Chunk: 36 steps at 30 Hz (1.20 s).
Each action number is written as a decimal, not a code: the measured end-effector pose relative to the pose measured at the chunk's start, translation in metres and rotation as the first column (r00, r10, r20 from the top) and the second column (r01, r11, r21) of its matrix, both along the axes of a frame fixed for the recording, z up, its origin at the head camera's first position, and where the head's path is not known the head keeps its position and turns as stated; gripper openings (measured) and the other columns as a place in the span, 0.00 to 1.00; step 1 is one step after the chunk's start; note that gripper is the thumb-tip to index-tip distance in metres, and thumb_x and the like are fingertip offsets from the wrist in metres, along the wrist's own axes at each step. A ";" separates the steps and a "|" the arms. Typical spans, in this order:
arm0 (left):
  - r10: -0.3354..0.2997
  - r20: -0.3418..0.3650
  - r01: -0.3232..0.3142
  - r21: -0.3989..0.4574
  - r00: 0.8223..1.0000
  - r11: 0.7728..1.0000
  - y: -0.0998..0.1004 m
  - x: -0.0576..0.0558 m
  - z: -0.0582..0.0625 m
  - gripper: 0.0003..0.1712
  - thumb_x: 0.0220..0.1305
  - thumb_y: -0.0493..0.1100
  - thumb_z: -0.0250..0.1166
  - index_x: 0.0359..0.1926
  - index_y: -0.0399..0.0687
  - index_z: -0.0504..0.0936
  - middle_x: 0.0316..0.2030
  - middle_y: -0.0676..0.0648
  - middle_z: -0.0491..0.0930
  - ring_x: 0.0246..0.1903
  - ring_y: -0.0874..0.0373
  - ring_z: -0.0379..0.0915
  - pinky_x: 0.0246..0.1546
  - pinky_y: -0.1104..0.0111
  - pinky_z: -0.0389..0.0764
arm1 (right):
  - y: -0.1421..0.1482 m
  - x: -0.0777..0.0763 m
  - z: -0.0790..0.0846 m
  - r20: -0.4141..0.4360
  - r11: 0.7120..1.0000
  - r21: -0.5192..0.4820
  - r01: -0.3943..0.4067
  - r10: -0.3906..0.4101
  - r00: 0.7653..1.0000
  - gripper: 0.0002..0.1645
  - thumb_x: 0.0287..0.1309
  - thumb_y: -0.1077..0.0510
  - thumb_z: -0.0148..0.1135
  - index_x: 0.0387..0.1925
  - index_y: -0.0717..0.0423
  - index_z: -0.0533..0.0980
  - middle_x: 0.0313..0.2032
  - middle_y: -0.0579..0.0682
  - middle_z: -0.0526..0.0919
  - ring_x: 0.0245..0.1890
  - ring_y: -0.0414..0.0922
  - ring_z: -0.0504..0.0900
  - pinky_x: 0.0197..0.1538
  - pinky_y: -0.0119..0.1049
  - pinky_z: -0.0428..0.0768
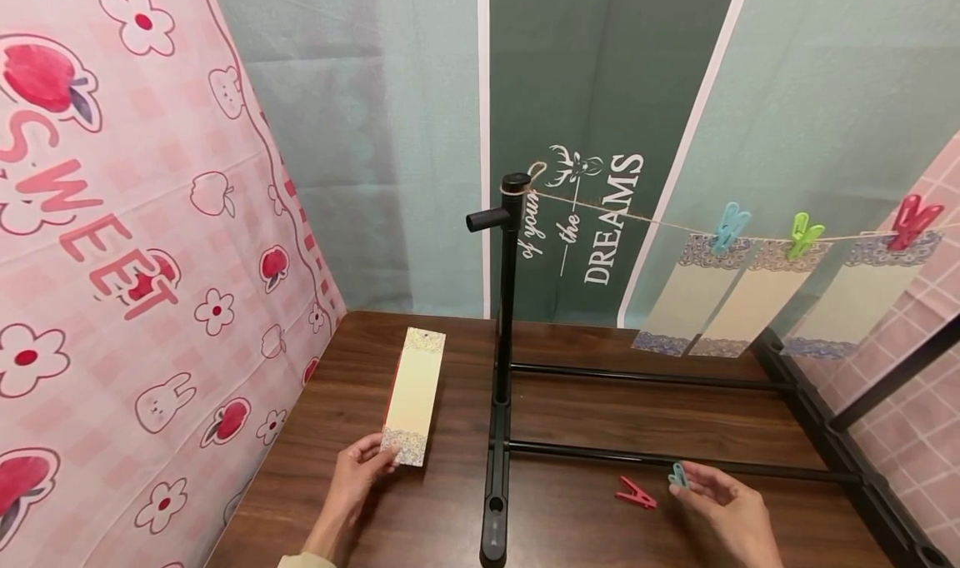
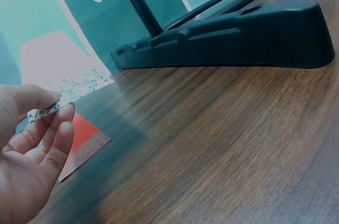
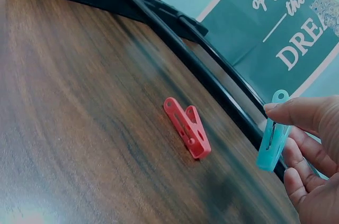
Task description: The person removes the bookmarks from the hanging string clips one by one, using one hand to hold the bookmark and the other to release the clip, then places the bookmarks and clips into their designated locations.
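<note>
Cream rectangular lace-bordered card (image 1: 417, 389), pinched by left hand (image 1: 360, 470), mostly hides red lace-edged card (image 2: 83, 138) in head view. Teal plastic clothespin (image 3: 274, 139) pinched by right hand (image 1: 729, 510), partly finger-covered.

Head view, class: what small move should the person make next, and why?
Probably raise the cream card toward the bare string between the black post and blue clothespin. The left hand pinches one end of the card, the right hand holds a teal clothespin, and three similar cards already hang pegged there.
</note>
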<state>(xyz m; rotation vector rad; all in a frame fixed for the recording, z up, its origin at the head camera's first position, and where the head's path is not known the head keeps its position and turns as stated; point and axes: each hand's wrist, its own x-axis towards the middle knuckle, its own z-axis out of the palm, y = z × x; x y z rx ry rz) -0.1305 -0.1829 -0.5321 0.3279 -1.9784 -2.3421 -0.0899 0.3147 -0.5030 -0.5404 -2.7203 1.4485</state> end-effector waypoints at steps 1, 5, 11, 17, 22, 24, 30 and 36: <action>0.005 0.001 -0.005 0.000 1.000 1.000 -0.001 -0.001 -0.001 0.15 0.57 0.25 0.65 0.45 0.18 0.75 0.28 0.41 0.82 0.24 0.57 0.78 0.28 0.70 0.81 | 0.000 0.000 -0.001 0.009 1.000 0.007 -0.004 0.004 1.000 0.38 0.46 0.44 0.76 0.53 0.64 0.78 0.43 0.56 0.85 0.34 0.31 0.81 0.36 0.26 0.78; 0.022 0.008 -0.022 -0.008 1.000 1.000 -0.005 -0.003 -0.007 0.14 0.56 0.24 0.65 0.44 0.20 0.77 0.28 0.42 0.83 0.23 0.58 0.78 0.28 0.70 0.82 | 0.002 0.000 -0.005 0.029 1.000 0.017 -0.022 0.022 0.999 0.38 0.46 0.43 0.76 0.53 0.63 0.78 0.43 0.55 0.85 0.34 0.34 0.82 0.35 0.27 0.78; 0.034 0.011 -0.034 -0.017 0.999 0.999 -0.009 -0.006 -0.014 0.14 0.56 0.24 0.65 0.43 0.19 0.76 0.27 0.42 0.83 0.24 0.58 0.79 0.28 0.69 0.82 | 0.003 0.001 -0.010 0.029 1.000 -0.001 -0.029 0.029 0.999 0.38 0.46 0.43 0.76 0.52 0.64 0.78 0.42 0.55 0.85 0.35 0.37 0.83 0.36 0.27 0.79; 0.047 0.035 -0.045 -0.064 0.998 0.997 -0.011 -0.009 -0.014 0.14 0.56 0.24 0.66 0.44 0.20 0.77 0.26 0.43 0.83 0.24 0.58 0.80 0.28 0.69 0.82 | 0.005 0.002 -0.014 0.039 0.997 0.048 -0.063 0.061 0.997 0.34 0.47 0.45 0.76 0.51 0.63 0.79 0.42 0.55 0.85 0.34 0.38 0.84 0.34 0.28 0.79; 0.047 0.058 -0.042 -0.090 0.997 0.995 -0.013 -0.011 -0.015 0.15 0.56 0.24 0.66 0.45 0.19 0.76 0.26 0.41 0.83 0.23 0.57 0.80 0.28 0.69 0.82 | 0.006 0.002 -0.019 0.036 0.995 0.073 -0.075 0.073 0.997 0.34 0.45 0.46 0.77 0.50 0.63 0.79 0.41 0.55 0.85 0.34 0.38 0.84 0.34 0.29 0.79; 0.041 0.062 -0.034 -0.097 0.997 0.995 -0.014 -0.011 -0.016 0.16 0.56 0.24 0.66 0.45 0.18 0.76 0.27 0.40 0.83 0.23 0.57 0.80 0.27 0.69 0.82 | 0.007 0.001 -0.021 0.038 0.994 0.083 -0.073 0.070 0.997 0.33 0.44 0.47 0.77 0.49 0.63 0.80 0.41 0.54 0.85 0.33 0.38 0.84 0.34 0.29 0.79; 0.037 0.078 -0.028 -0.120 0.996 0.992 -0.016 -0.015 -0.018 0.17 0.56 0.23 0.66 0.46 0.18 0.75 0.27 0.39 0.83 0.22 0.57 0.80 0.26 0.69 0.82 | 0.009 -0.004 -0.026 0.025 0.992 0.105 -0.077 0.075 0.997 0.32 0.43 0.50 0.79 0.47 0.65 0.80 0.37 0.54 0.86 0.32 0.40 0.84 0.32 0.29 0.79; 0.040 0.102 -0.025 -0.143 0.994 0.989 -0.018 -0.016 -0.020 0.16 0.55 0.23 0.66 0.46 0.18 0.75 0.26 0.40 0.83 0.22 0.56 0.80 0.25 0.69 0.82 | 0.010 -0.007 -0.029 0.021 0.988 0.121 -0.093 0.091 0.996 0.32 0.40 0.50 0.80 0.45 0.65 0.81 0.35 0.53 0.86 0.31 0.42 0.84 0.30 0.29 0.79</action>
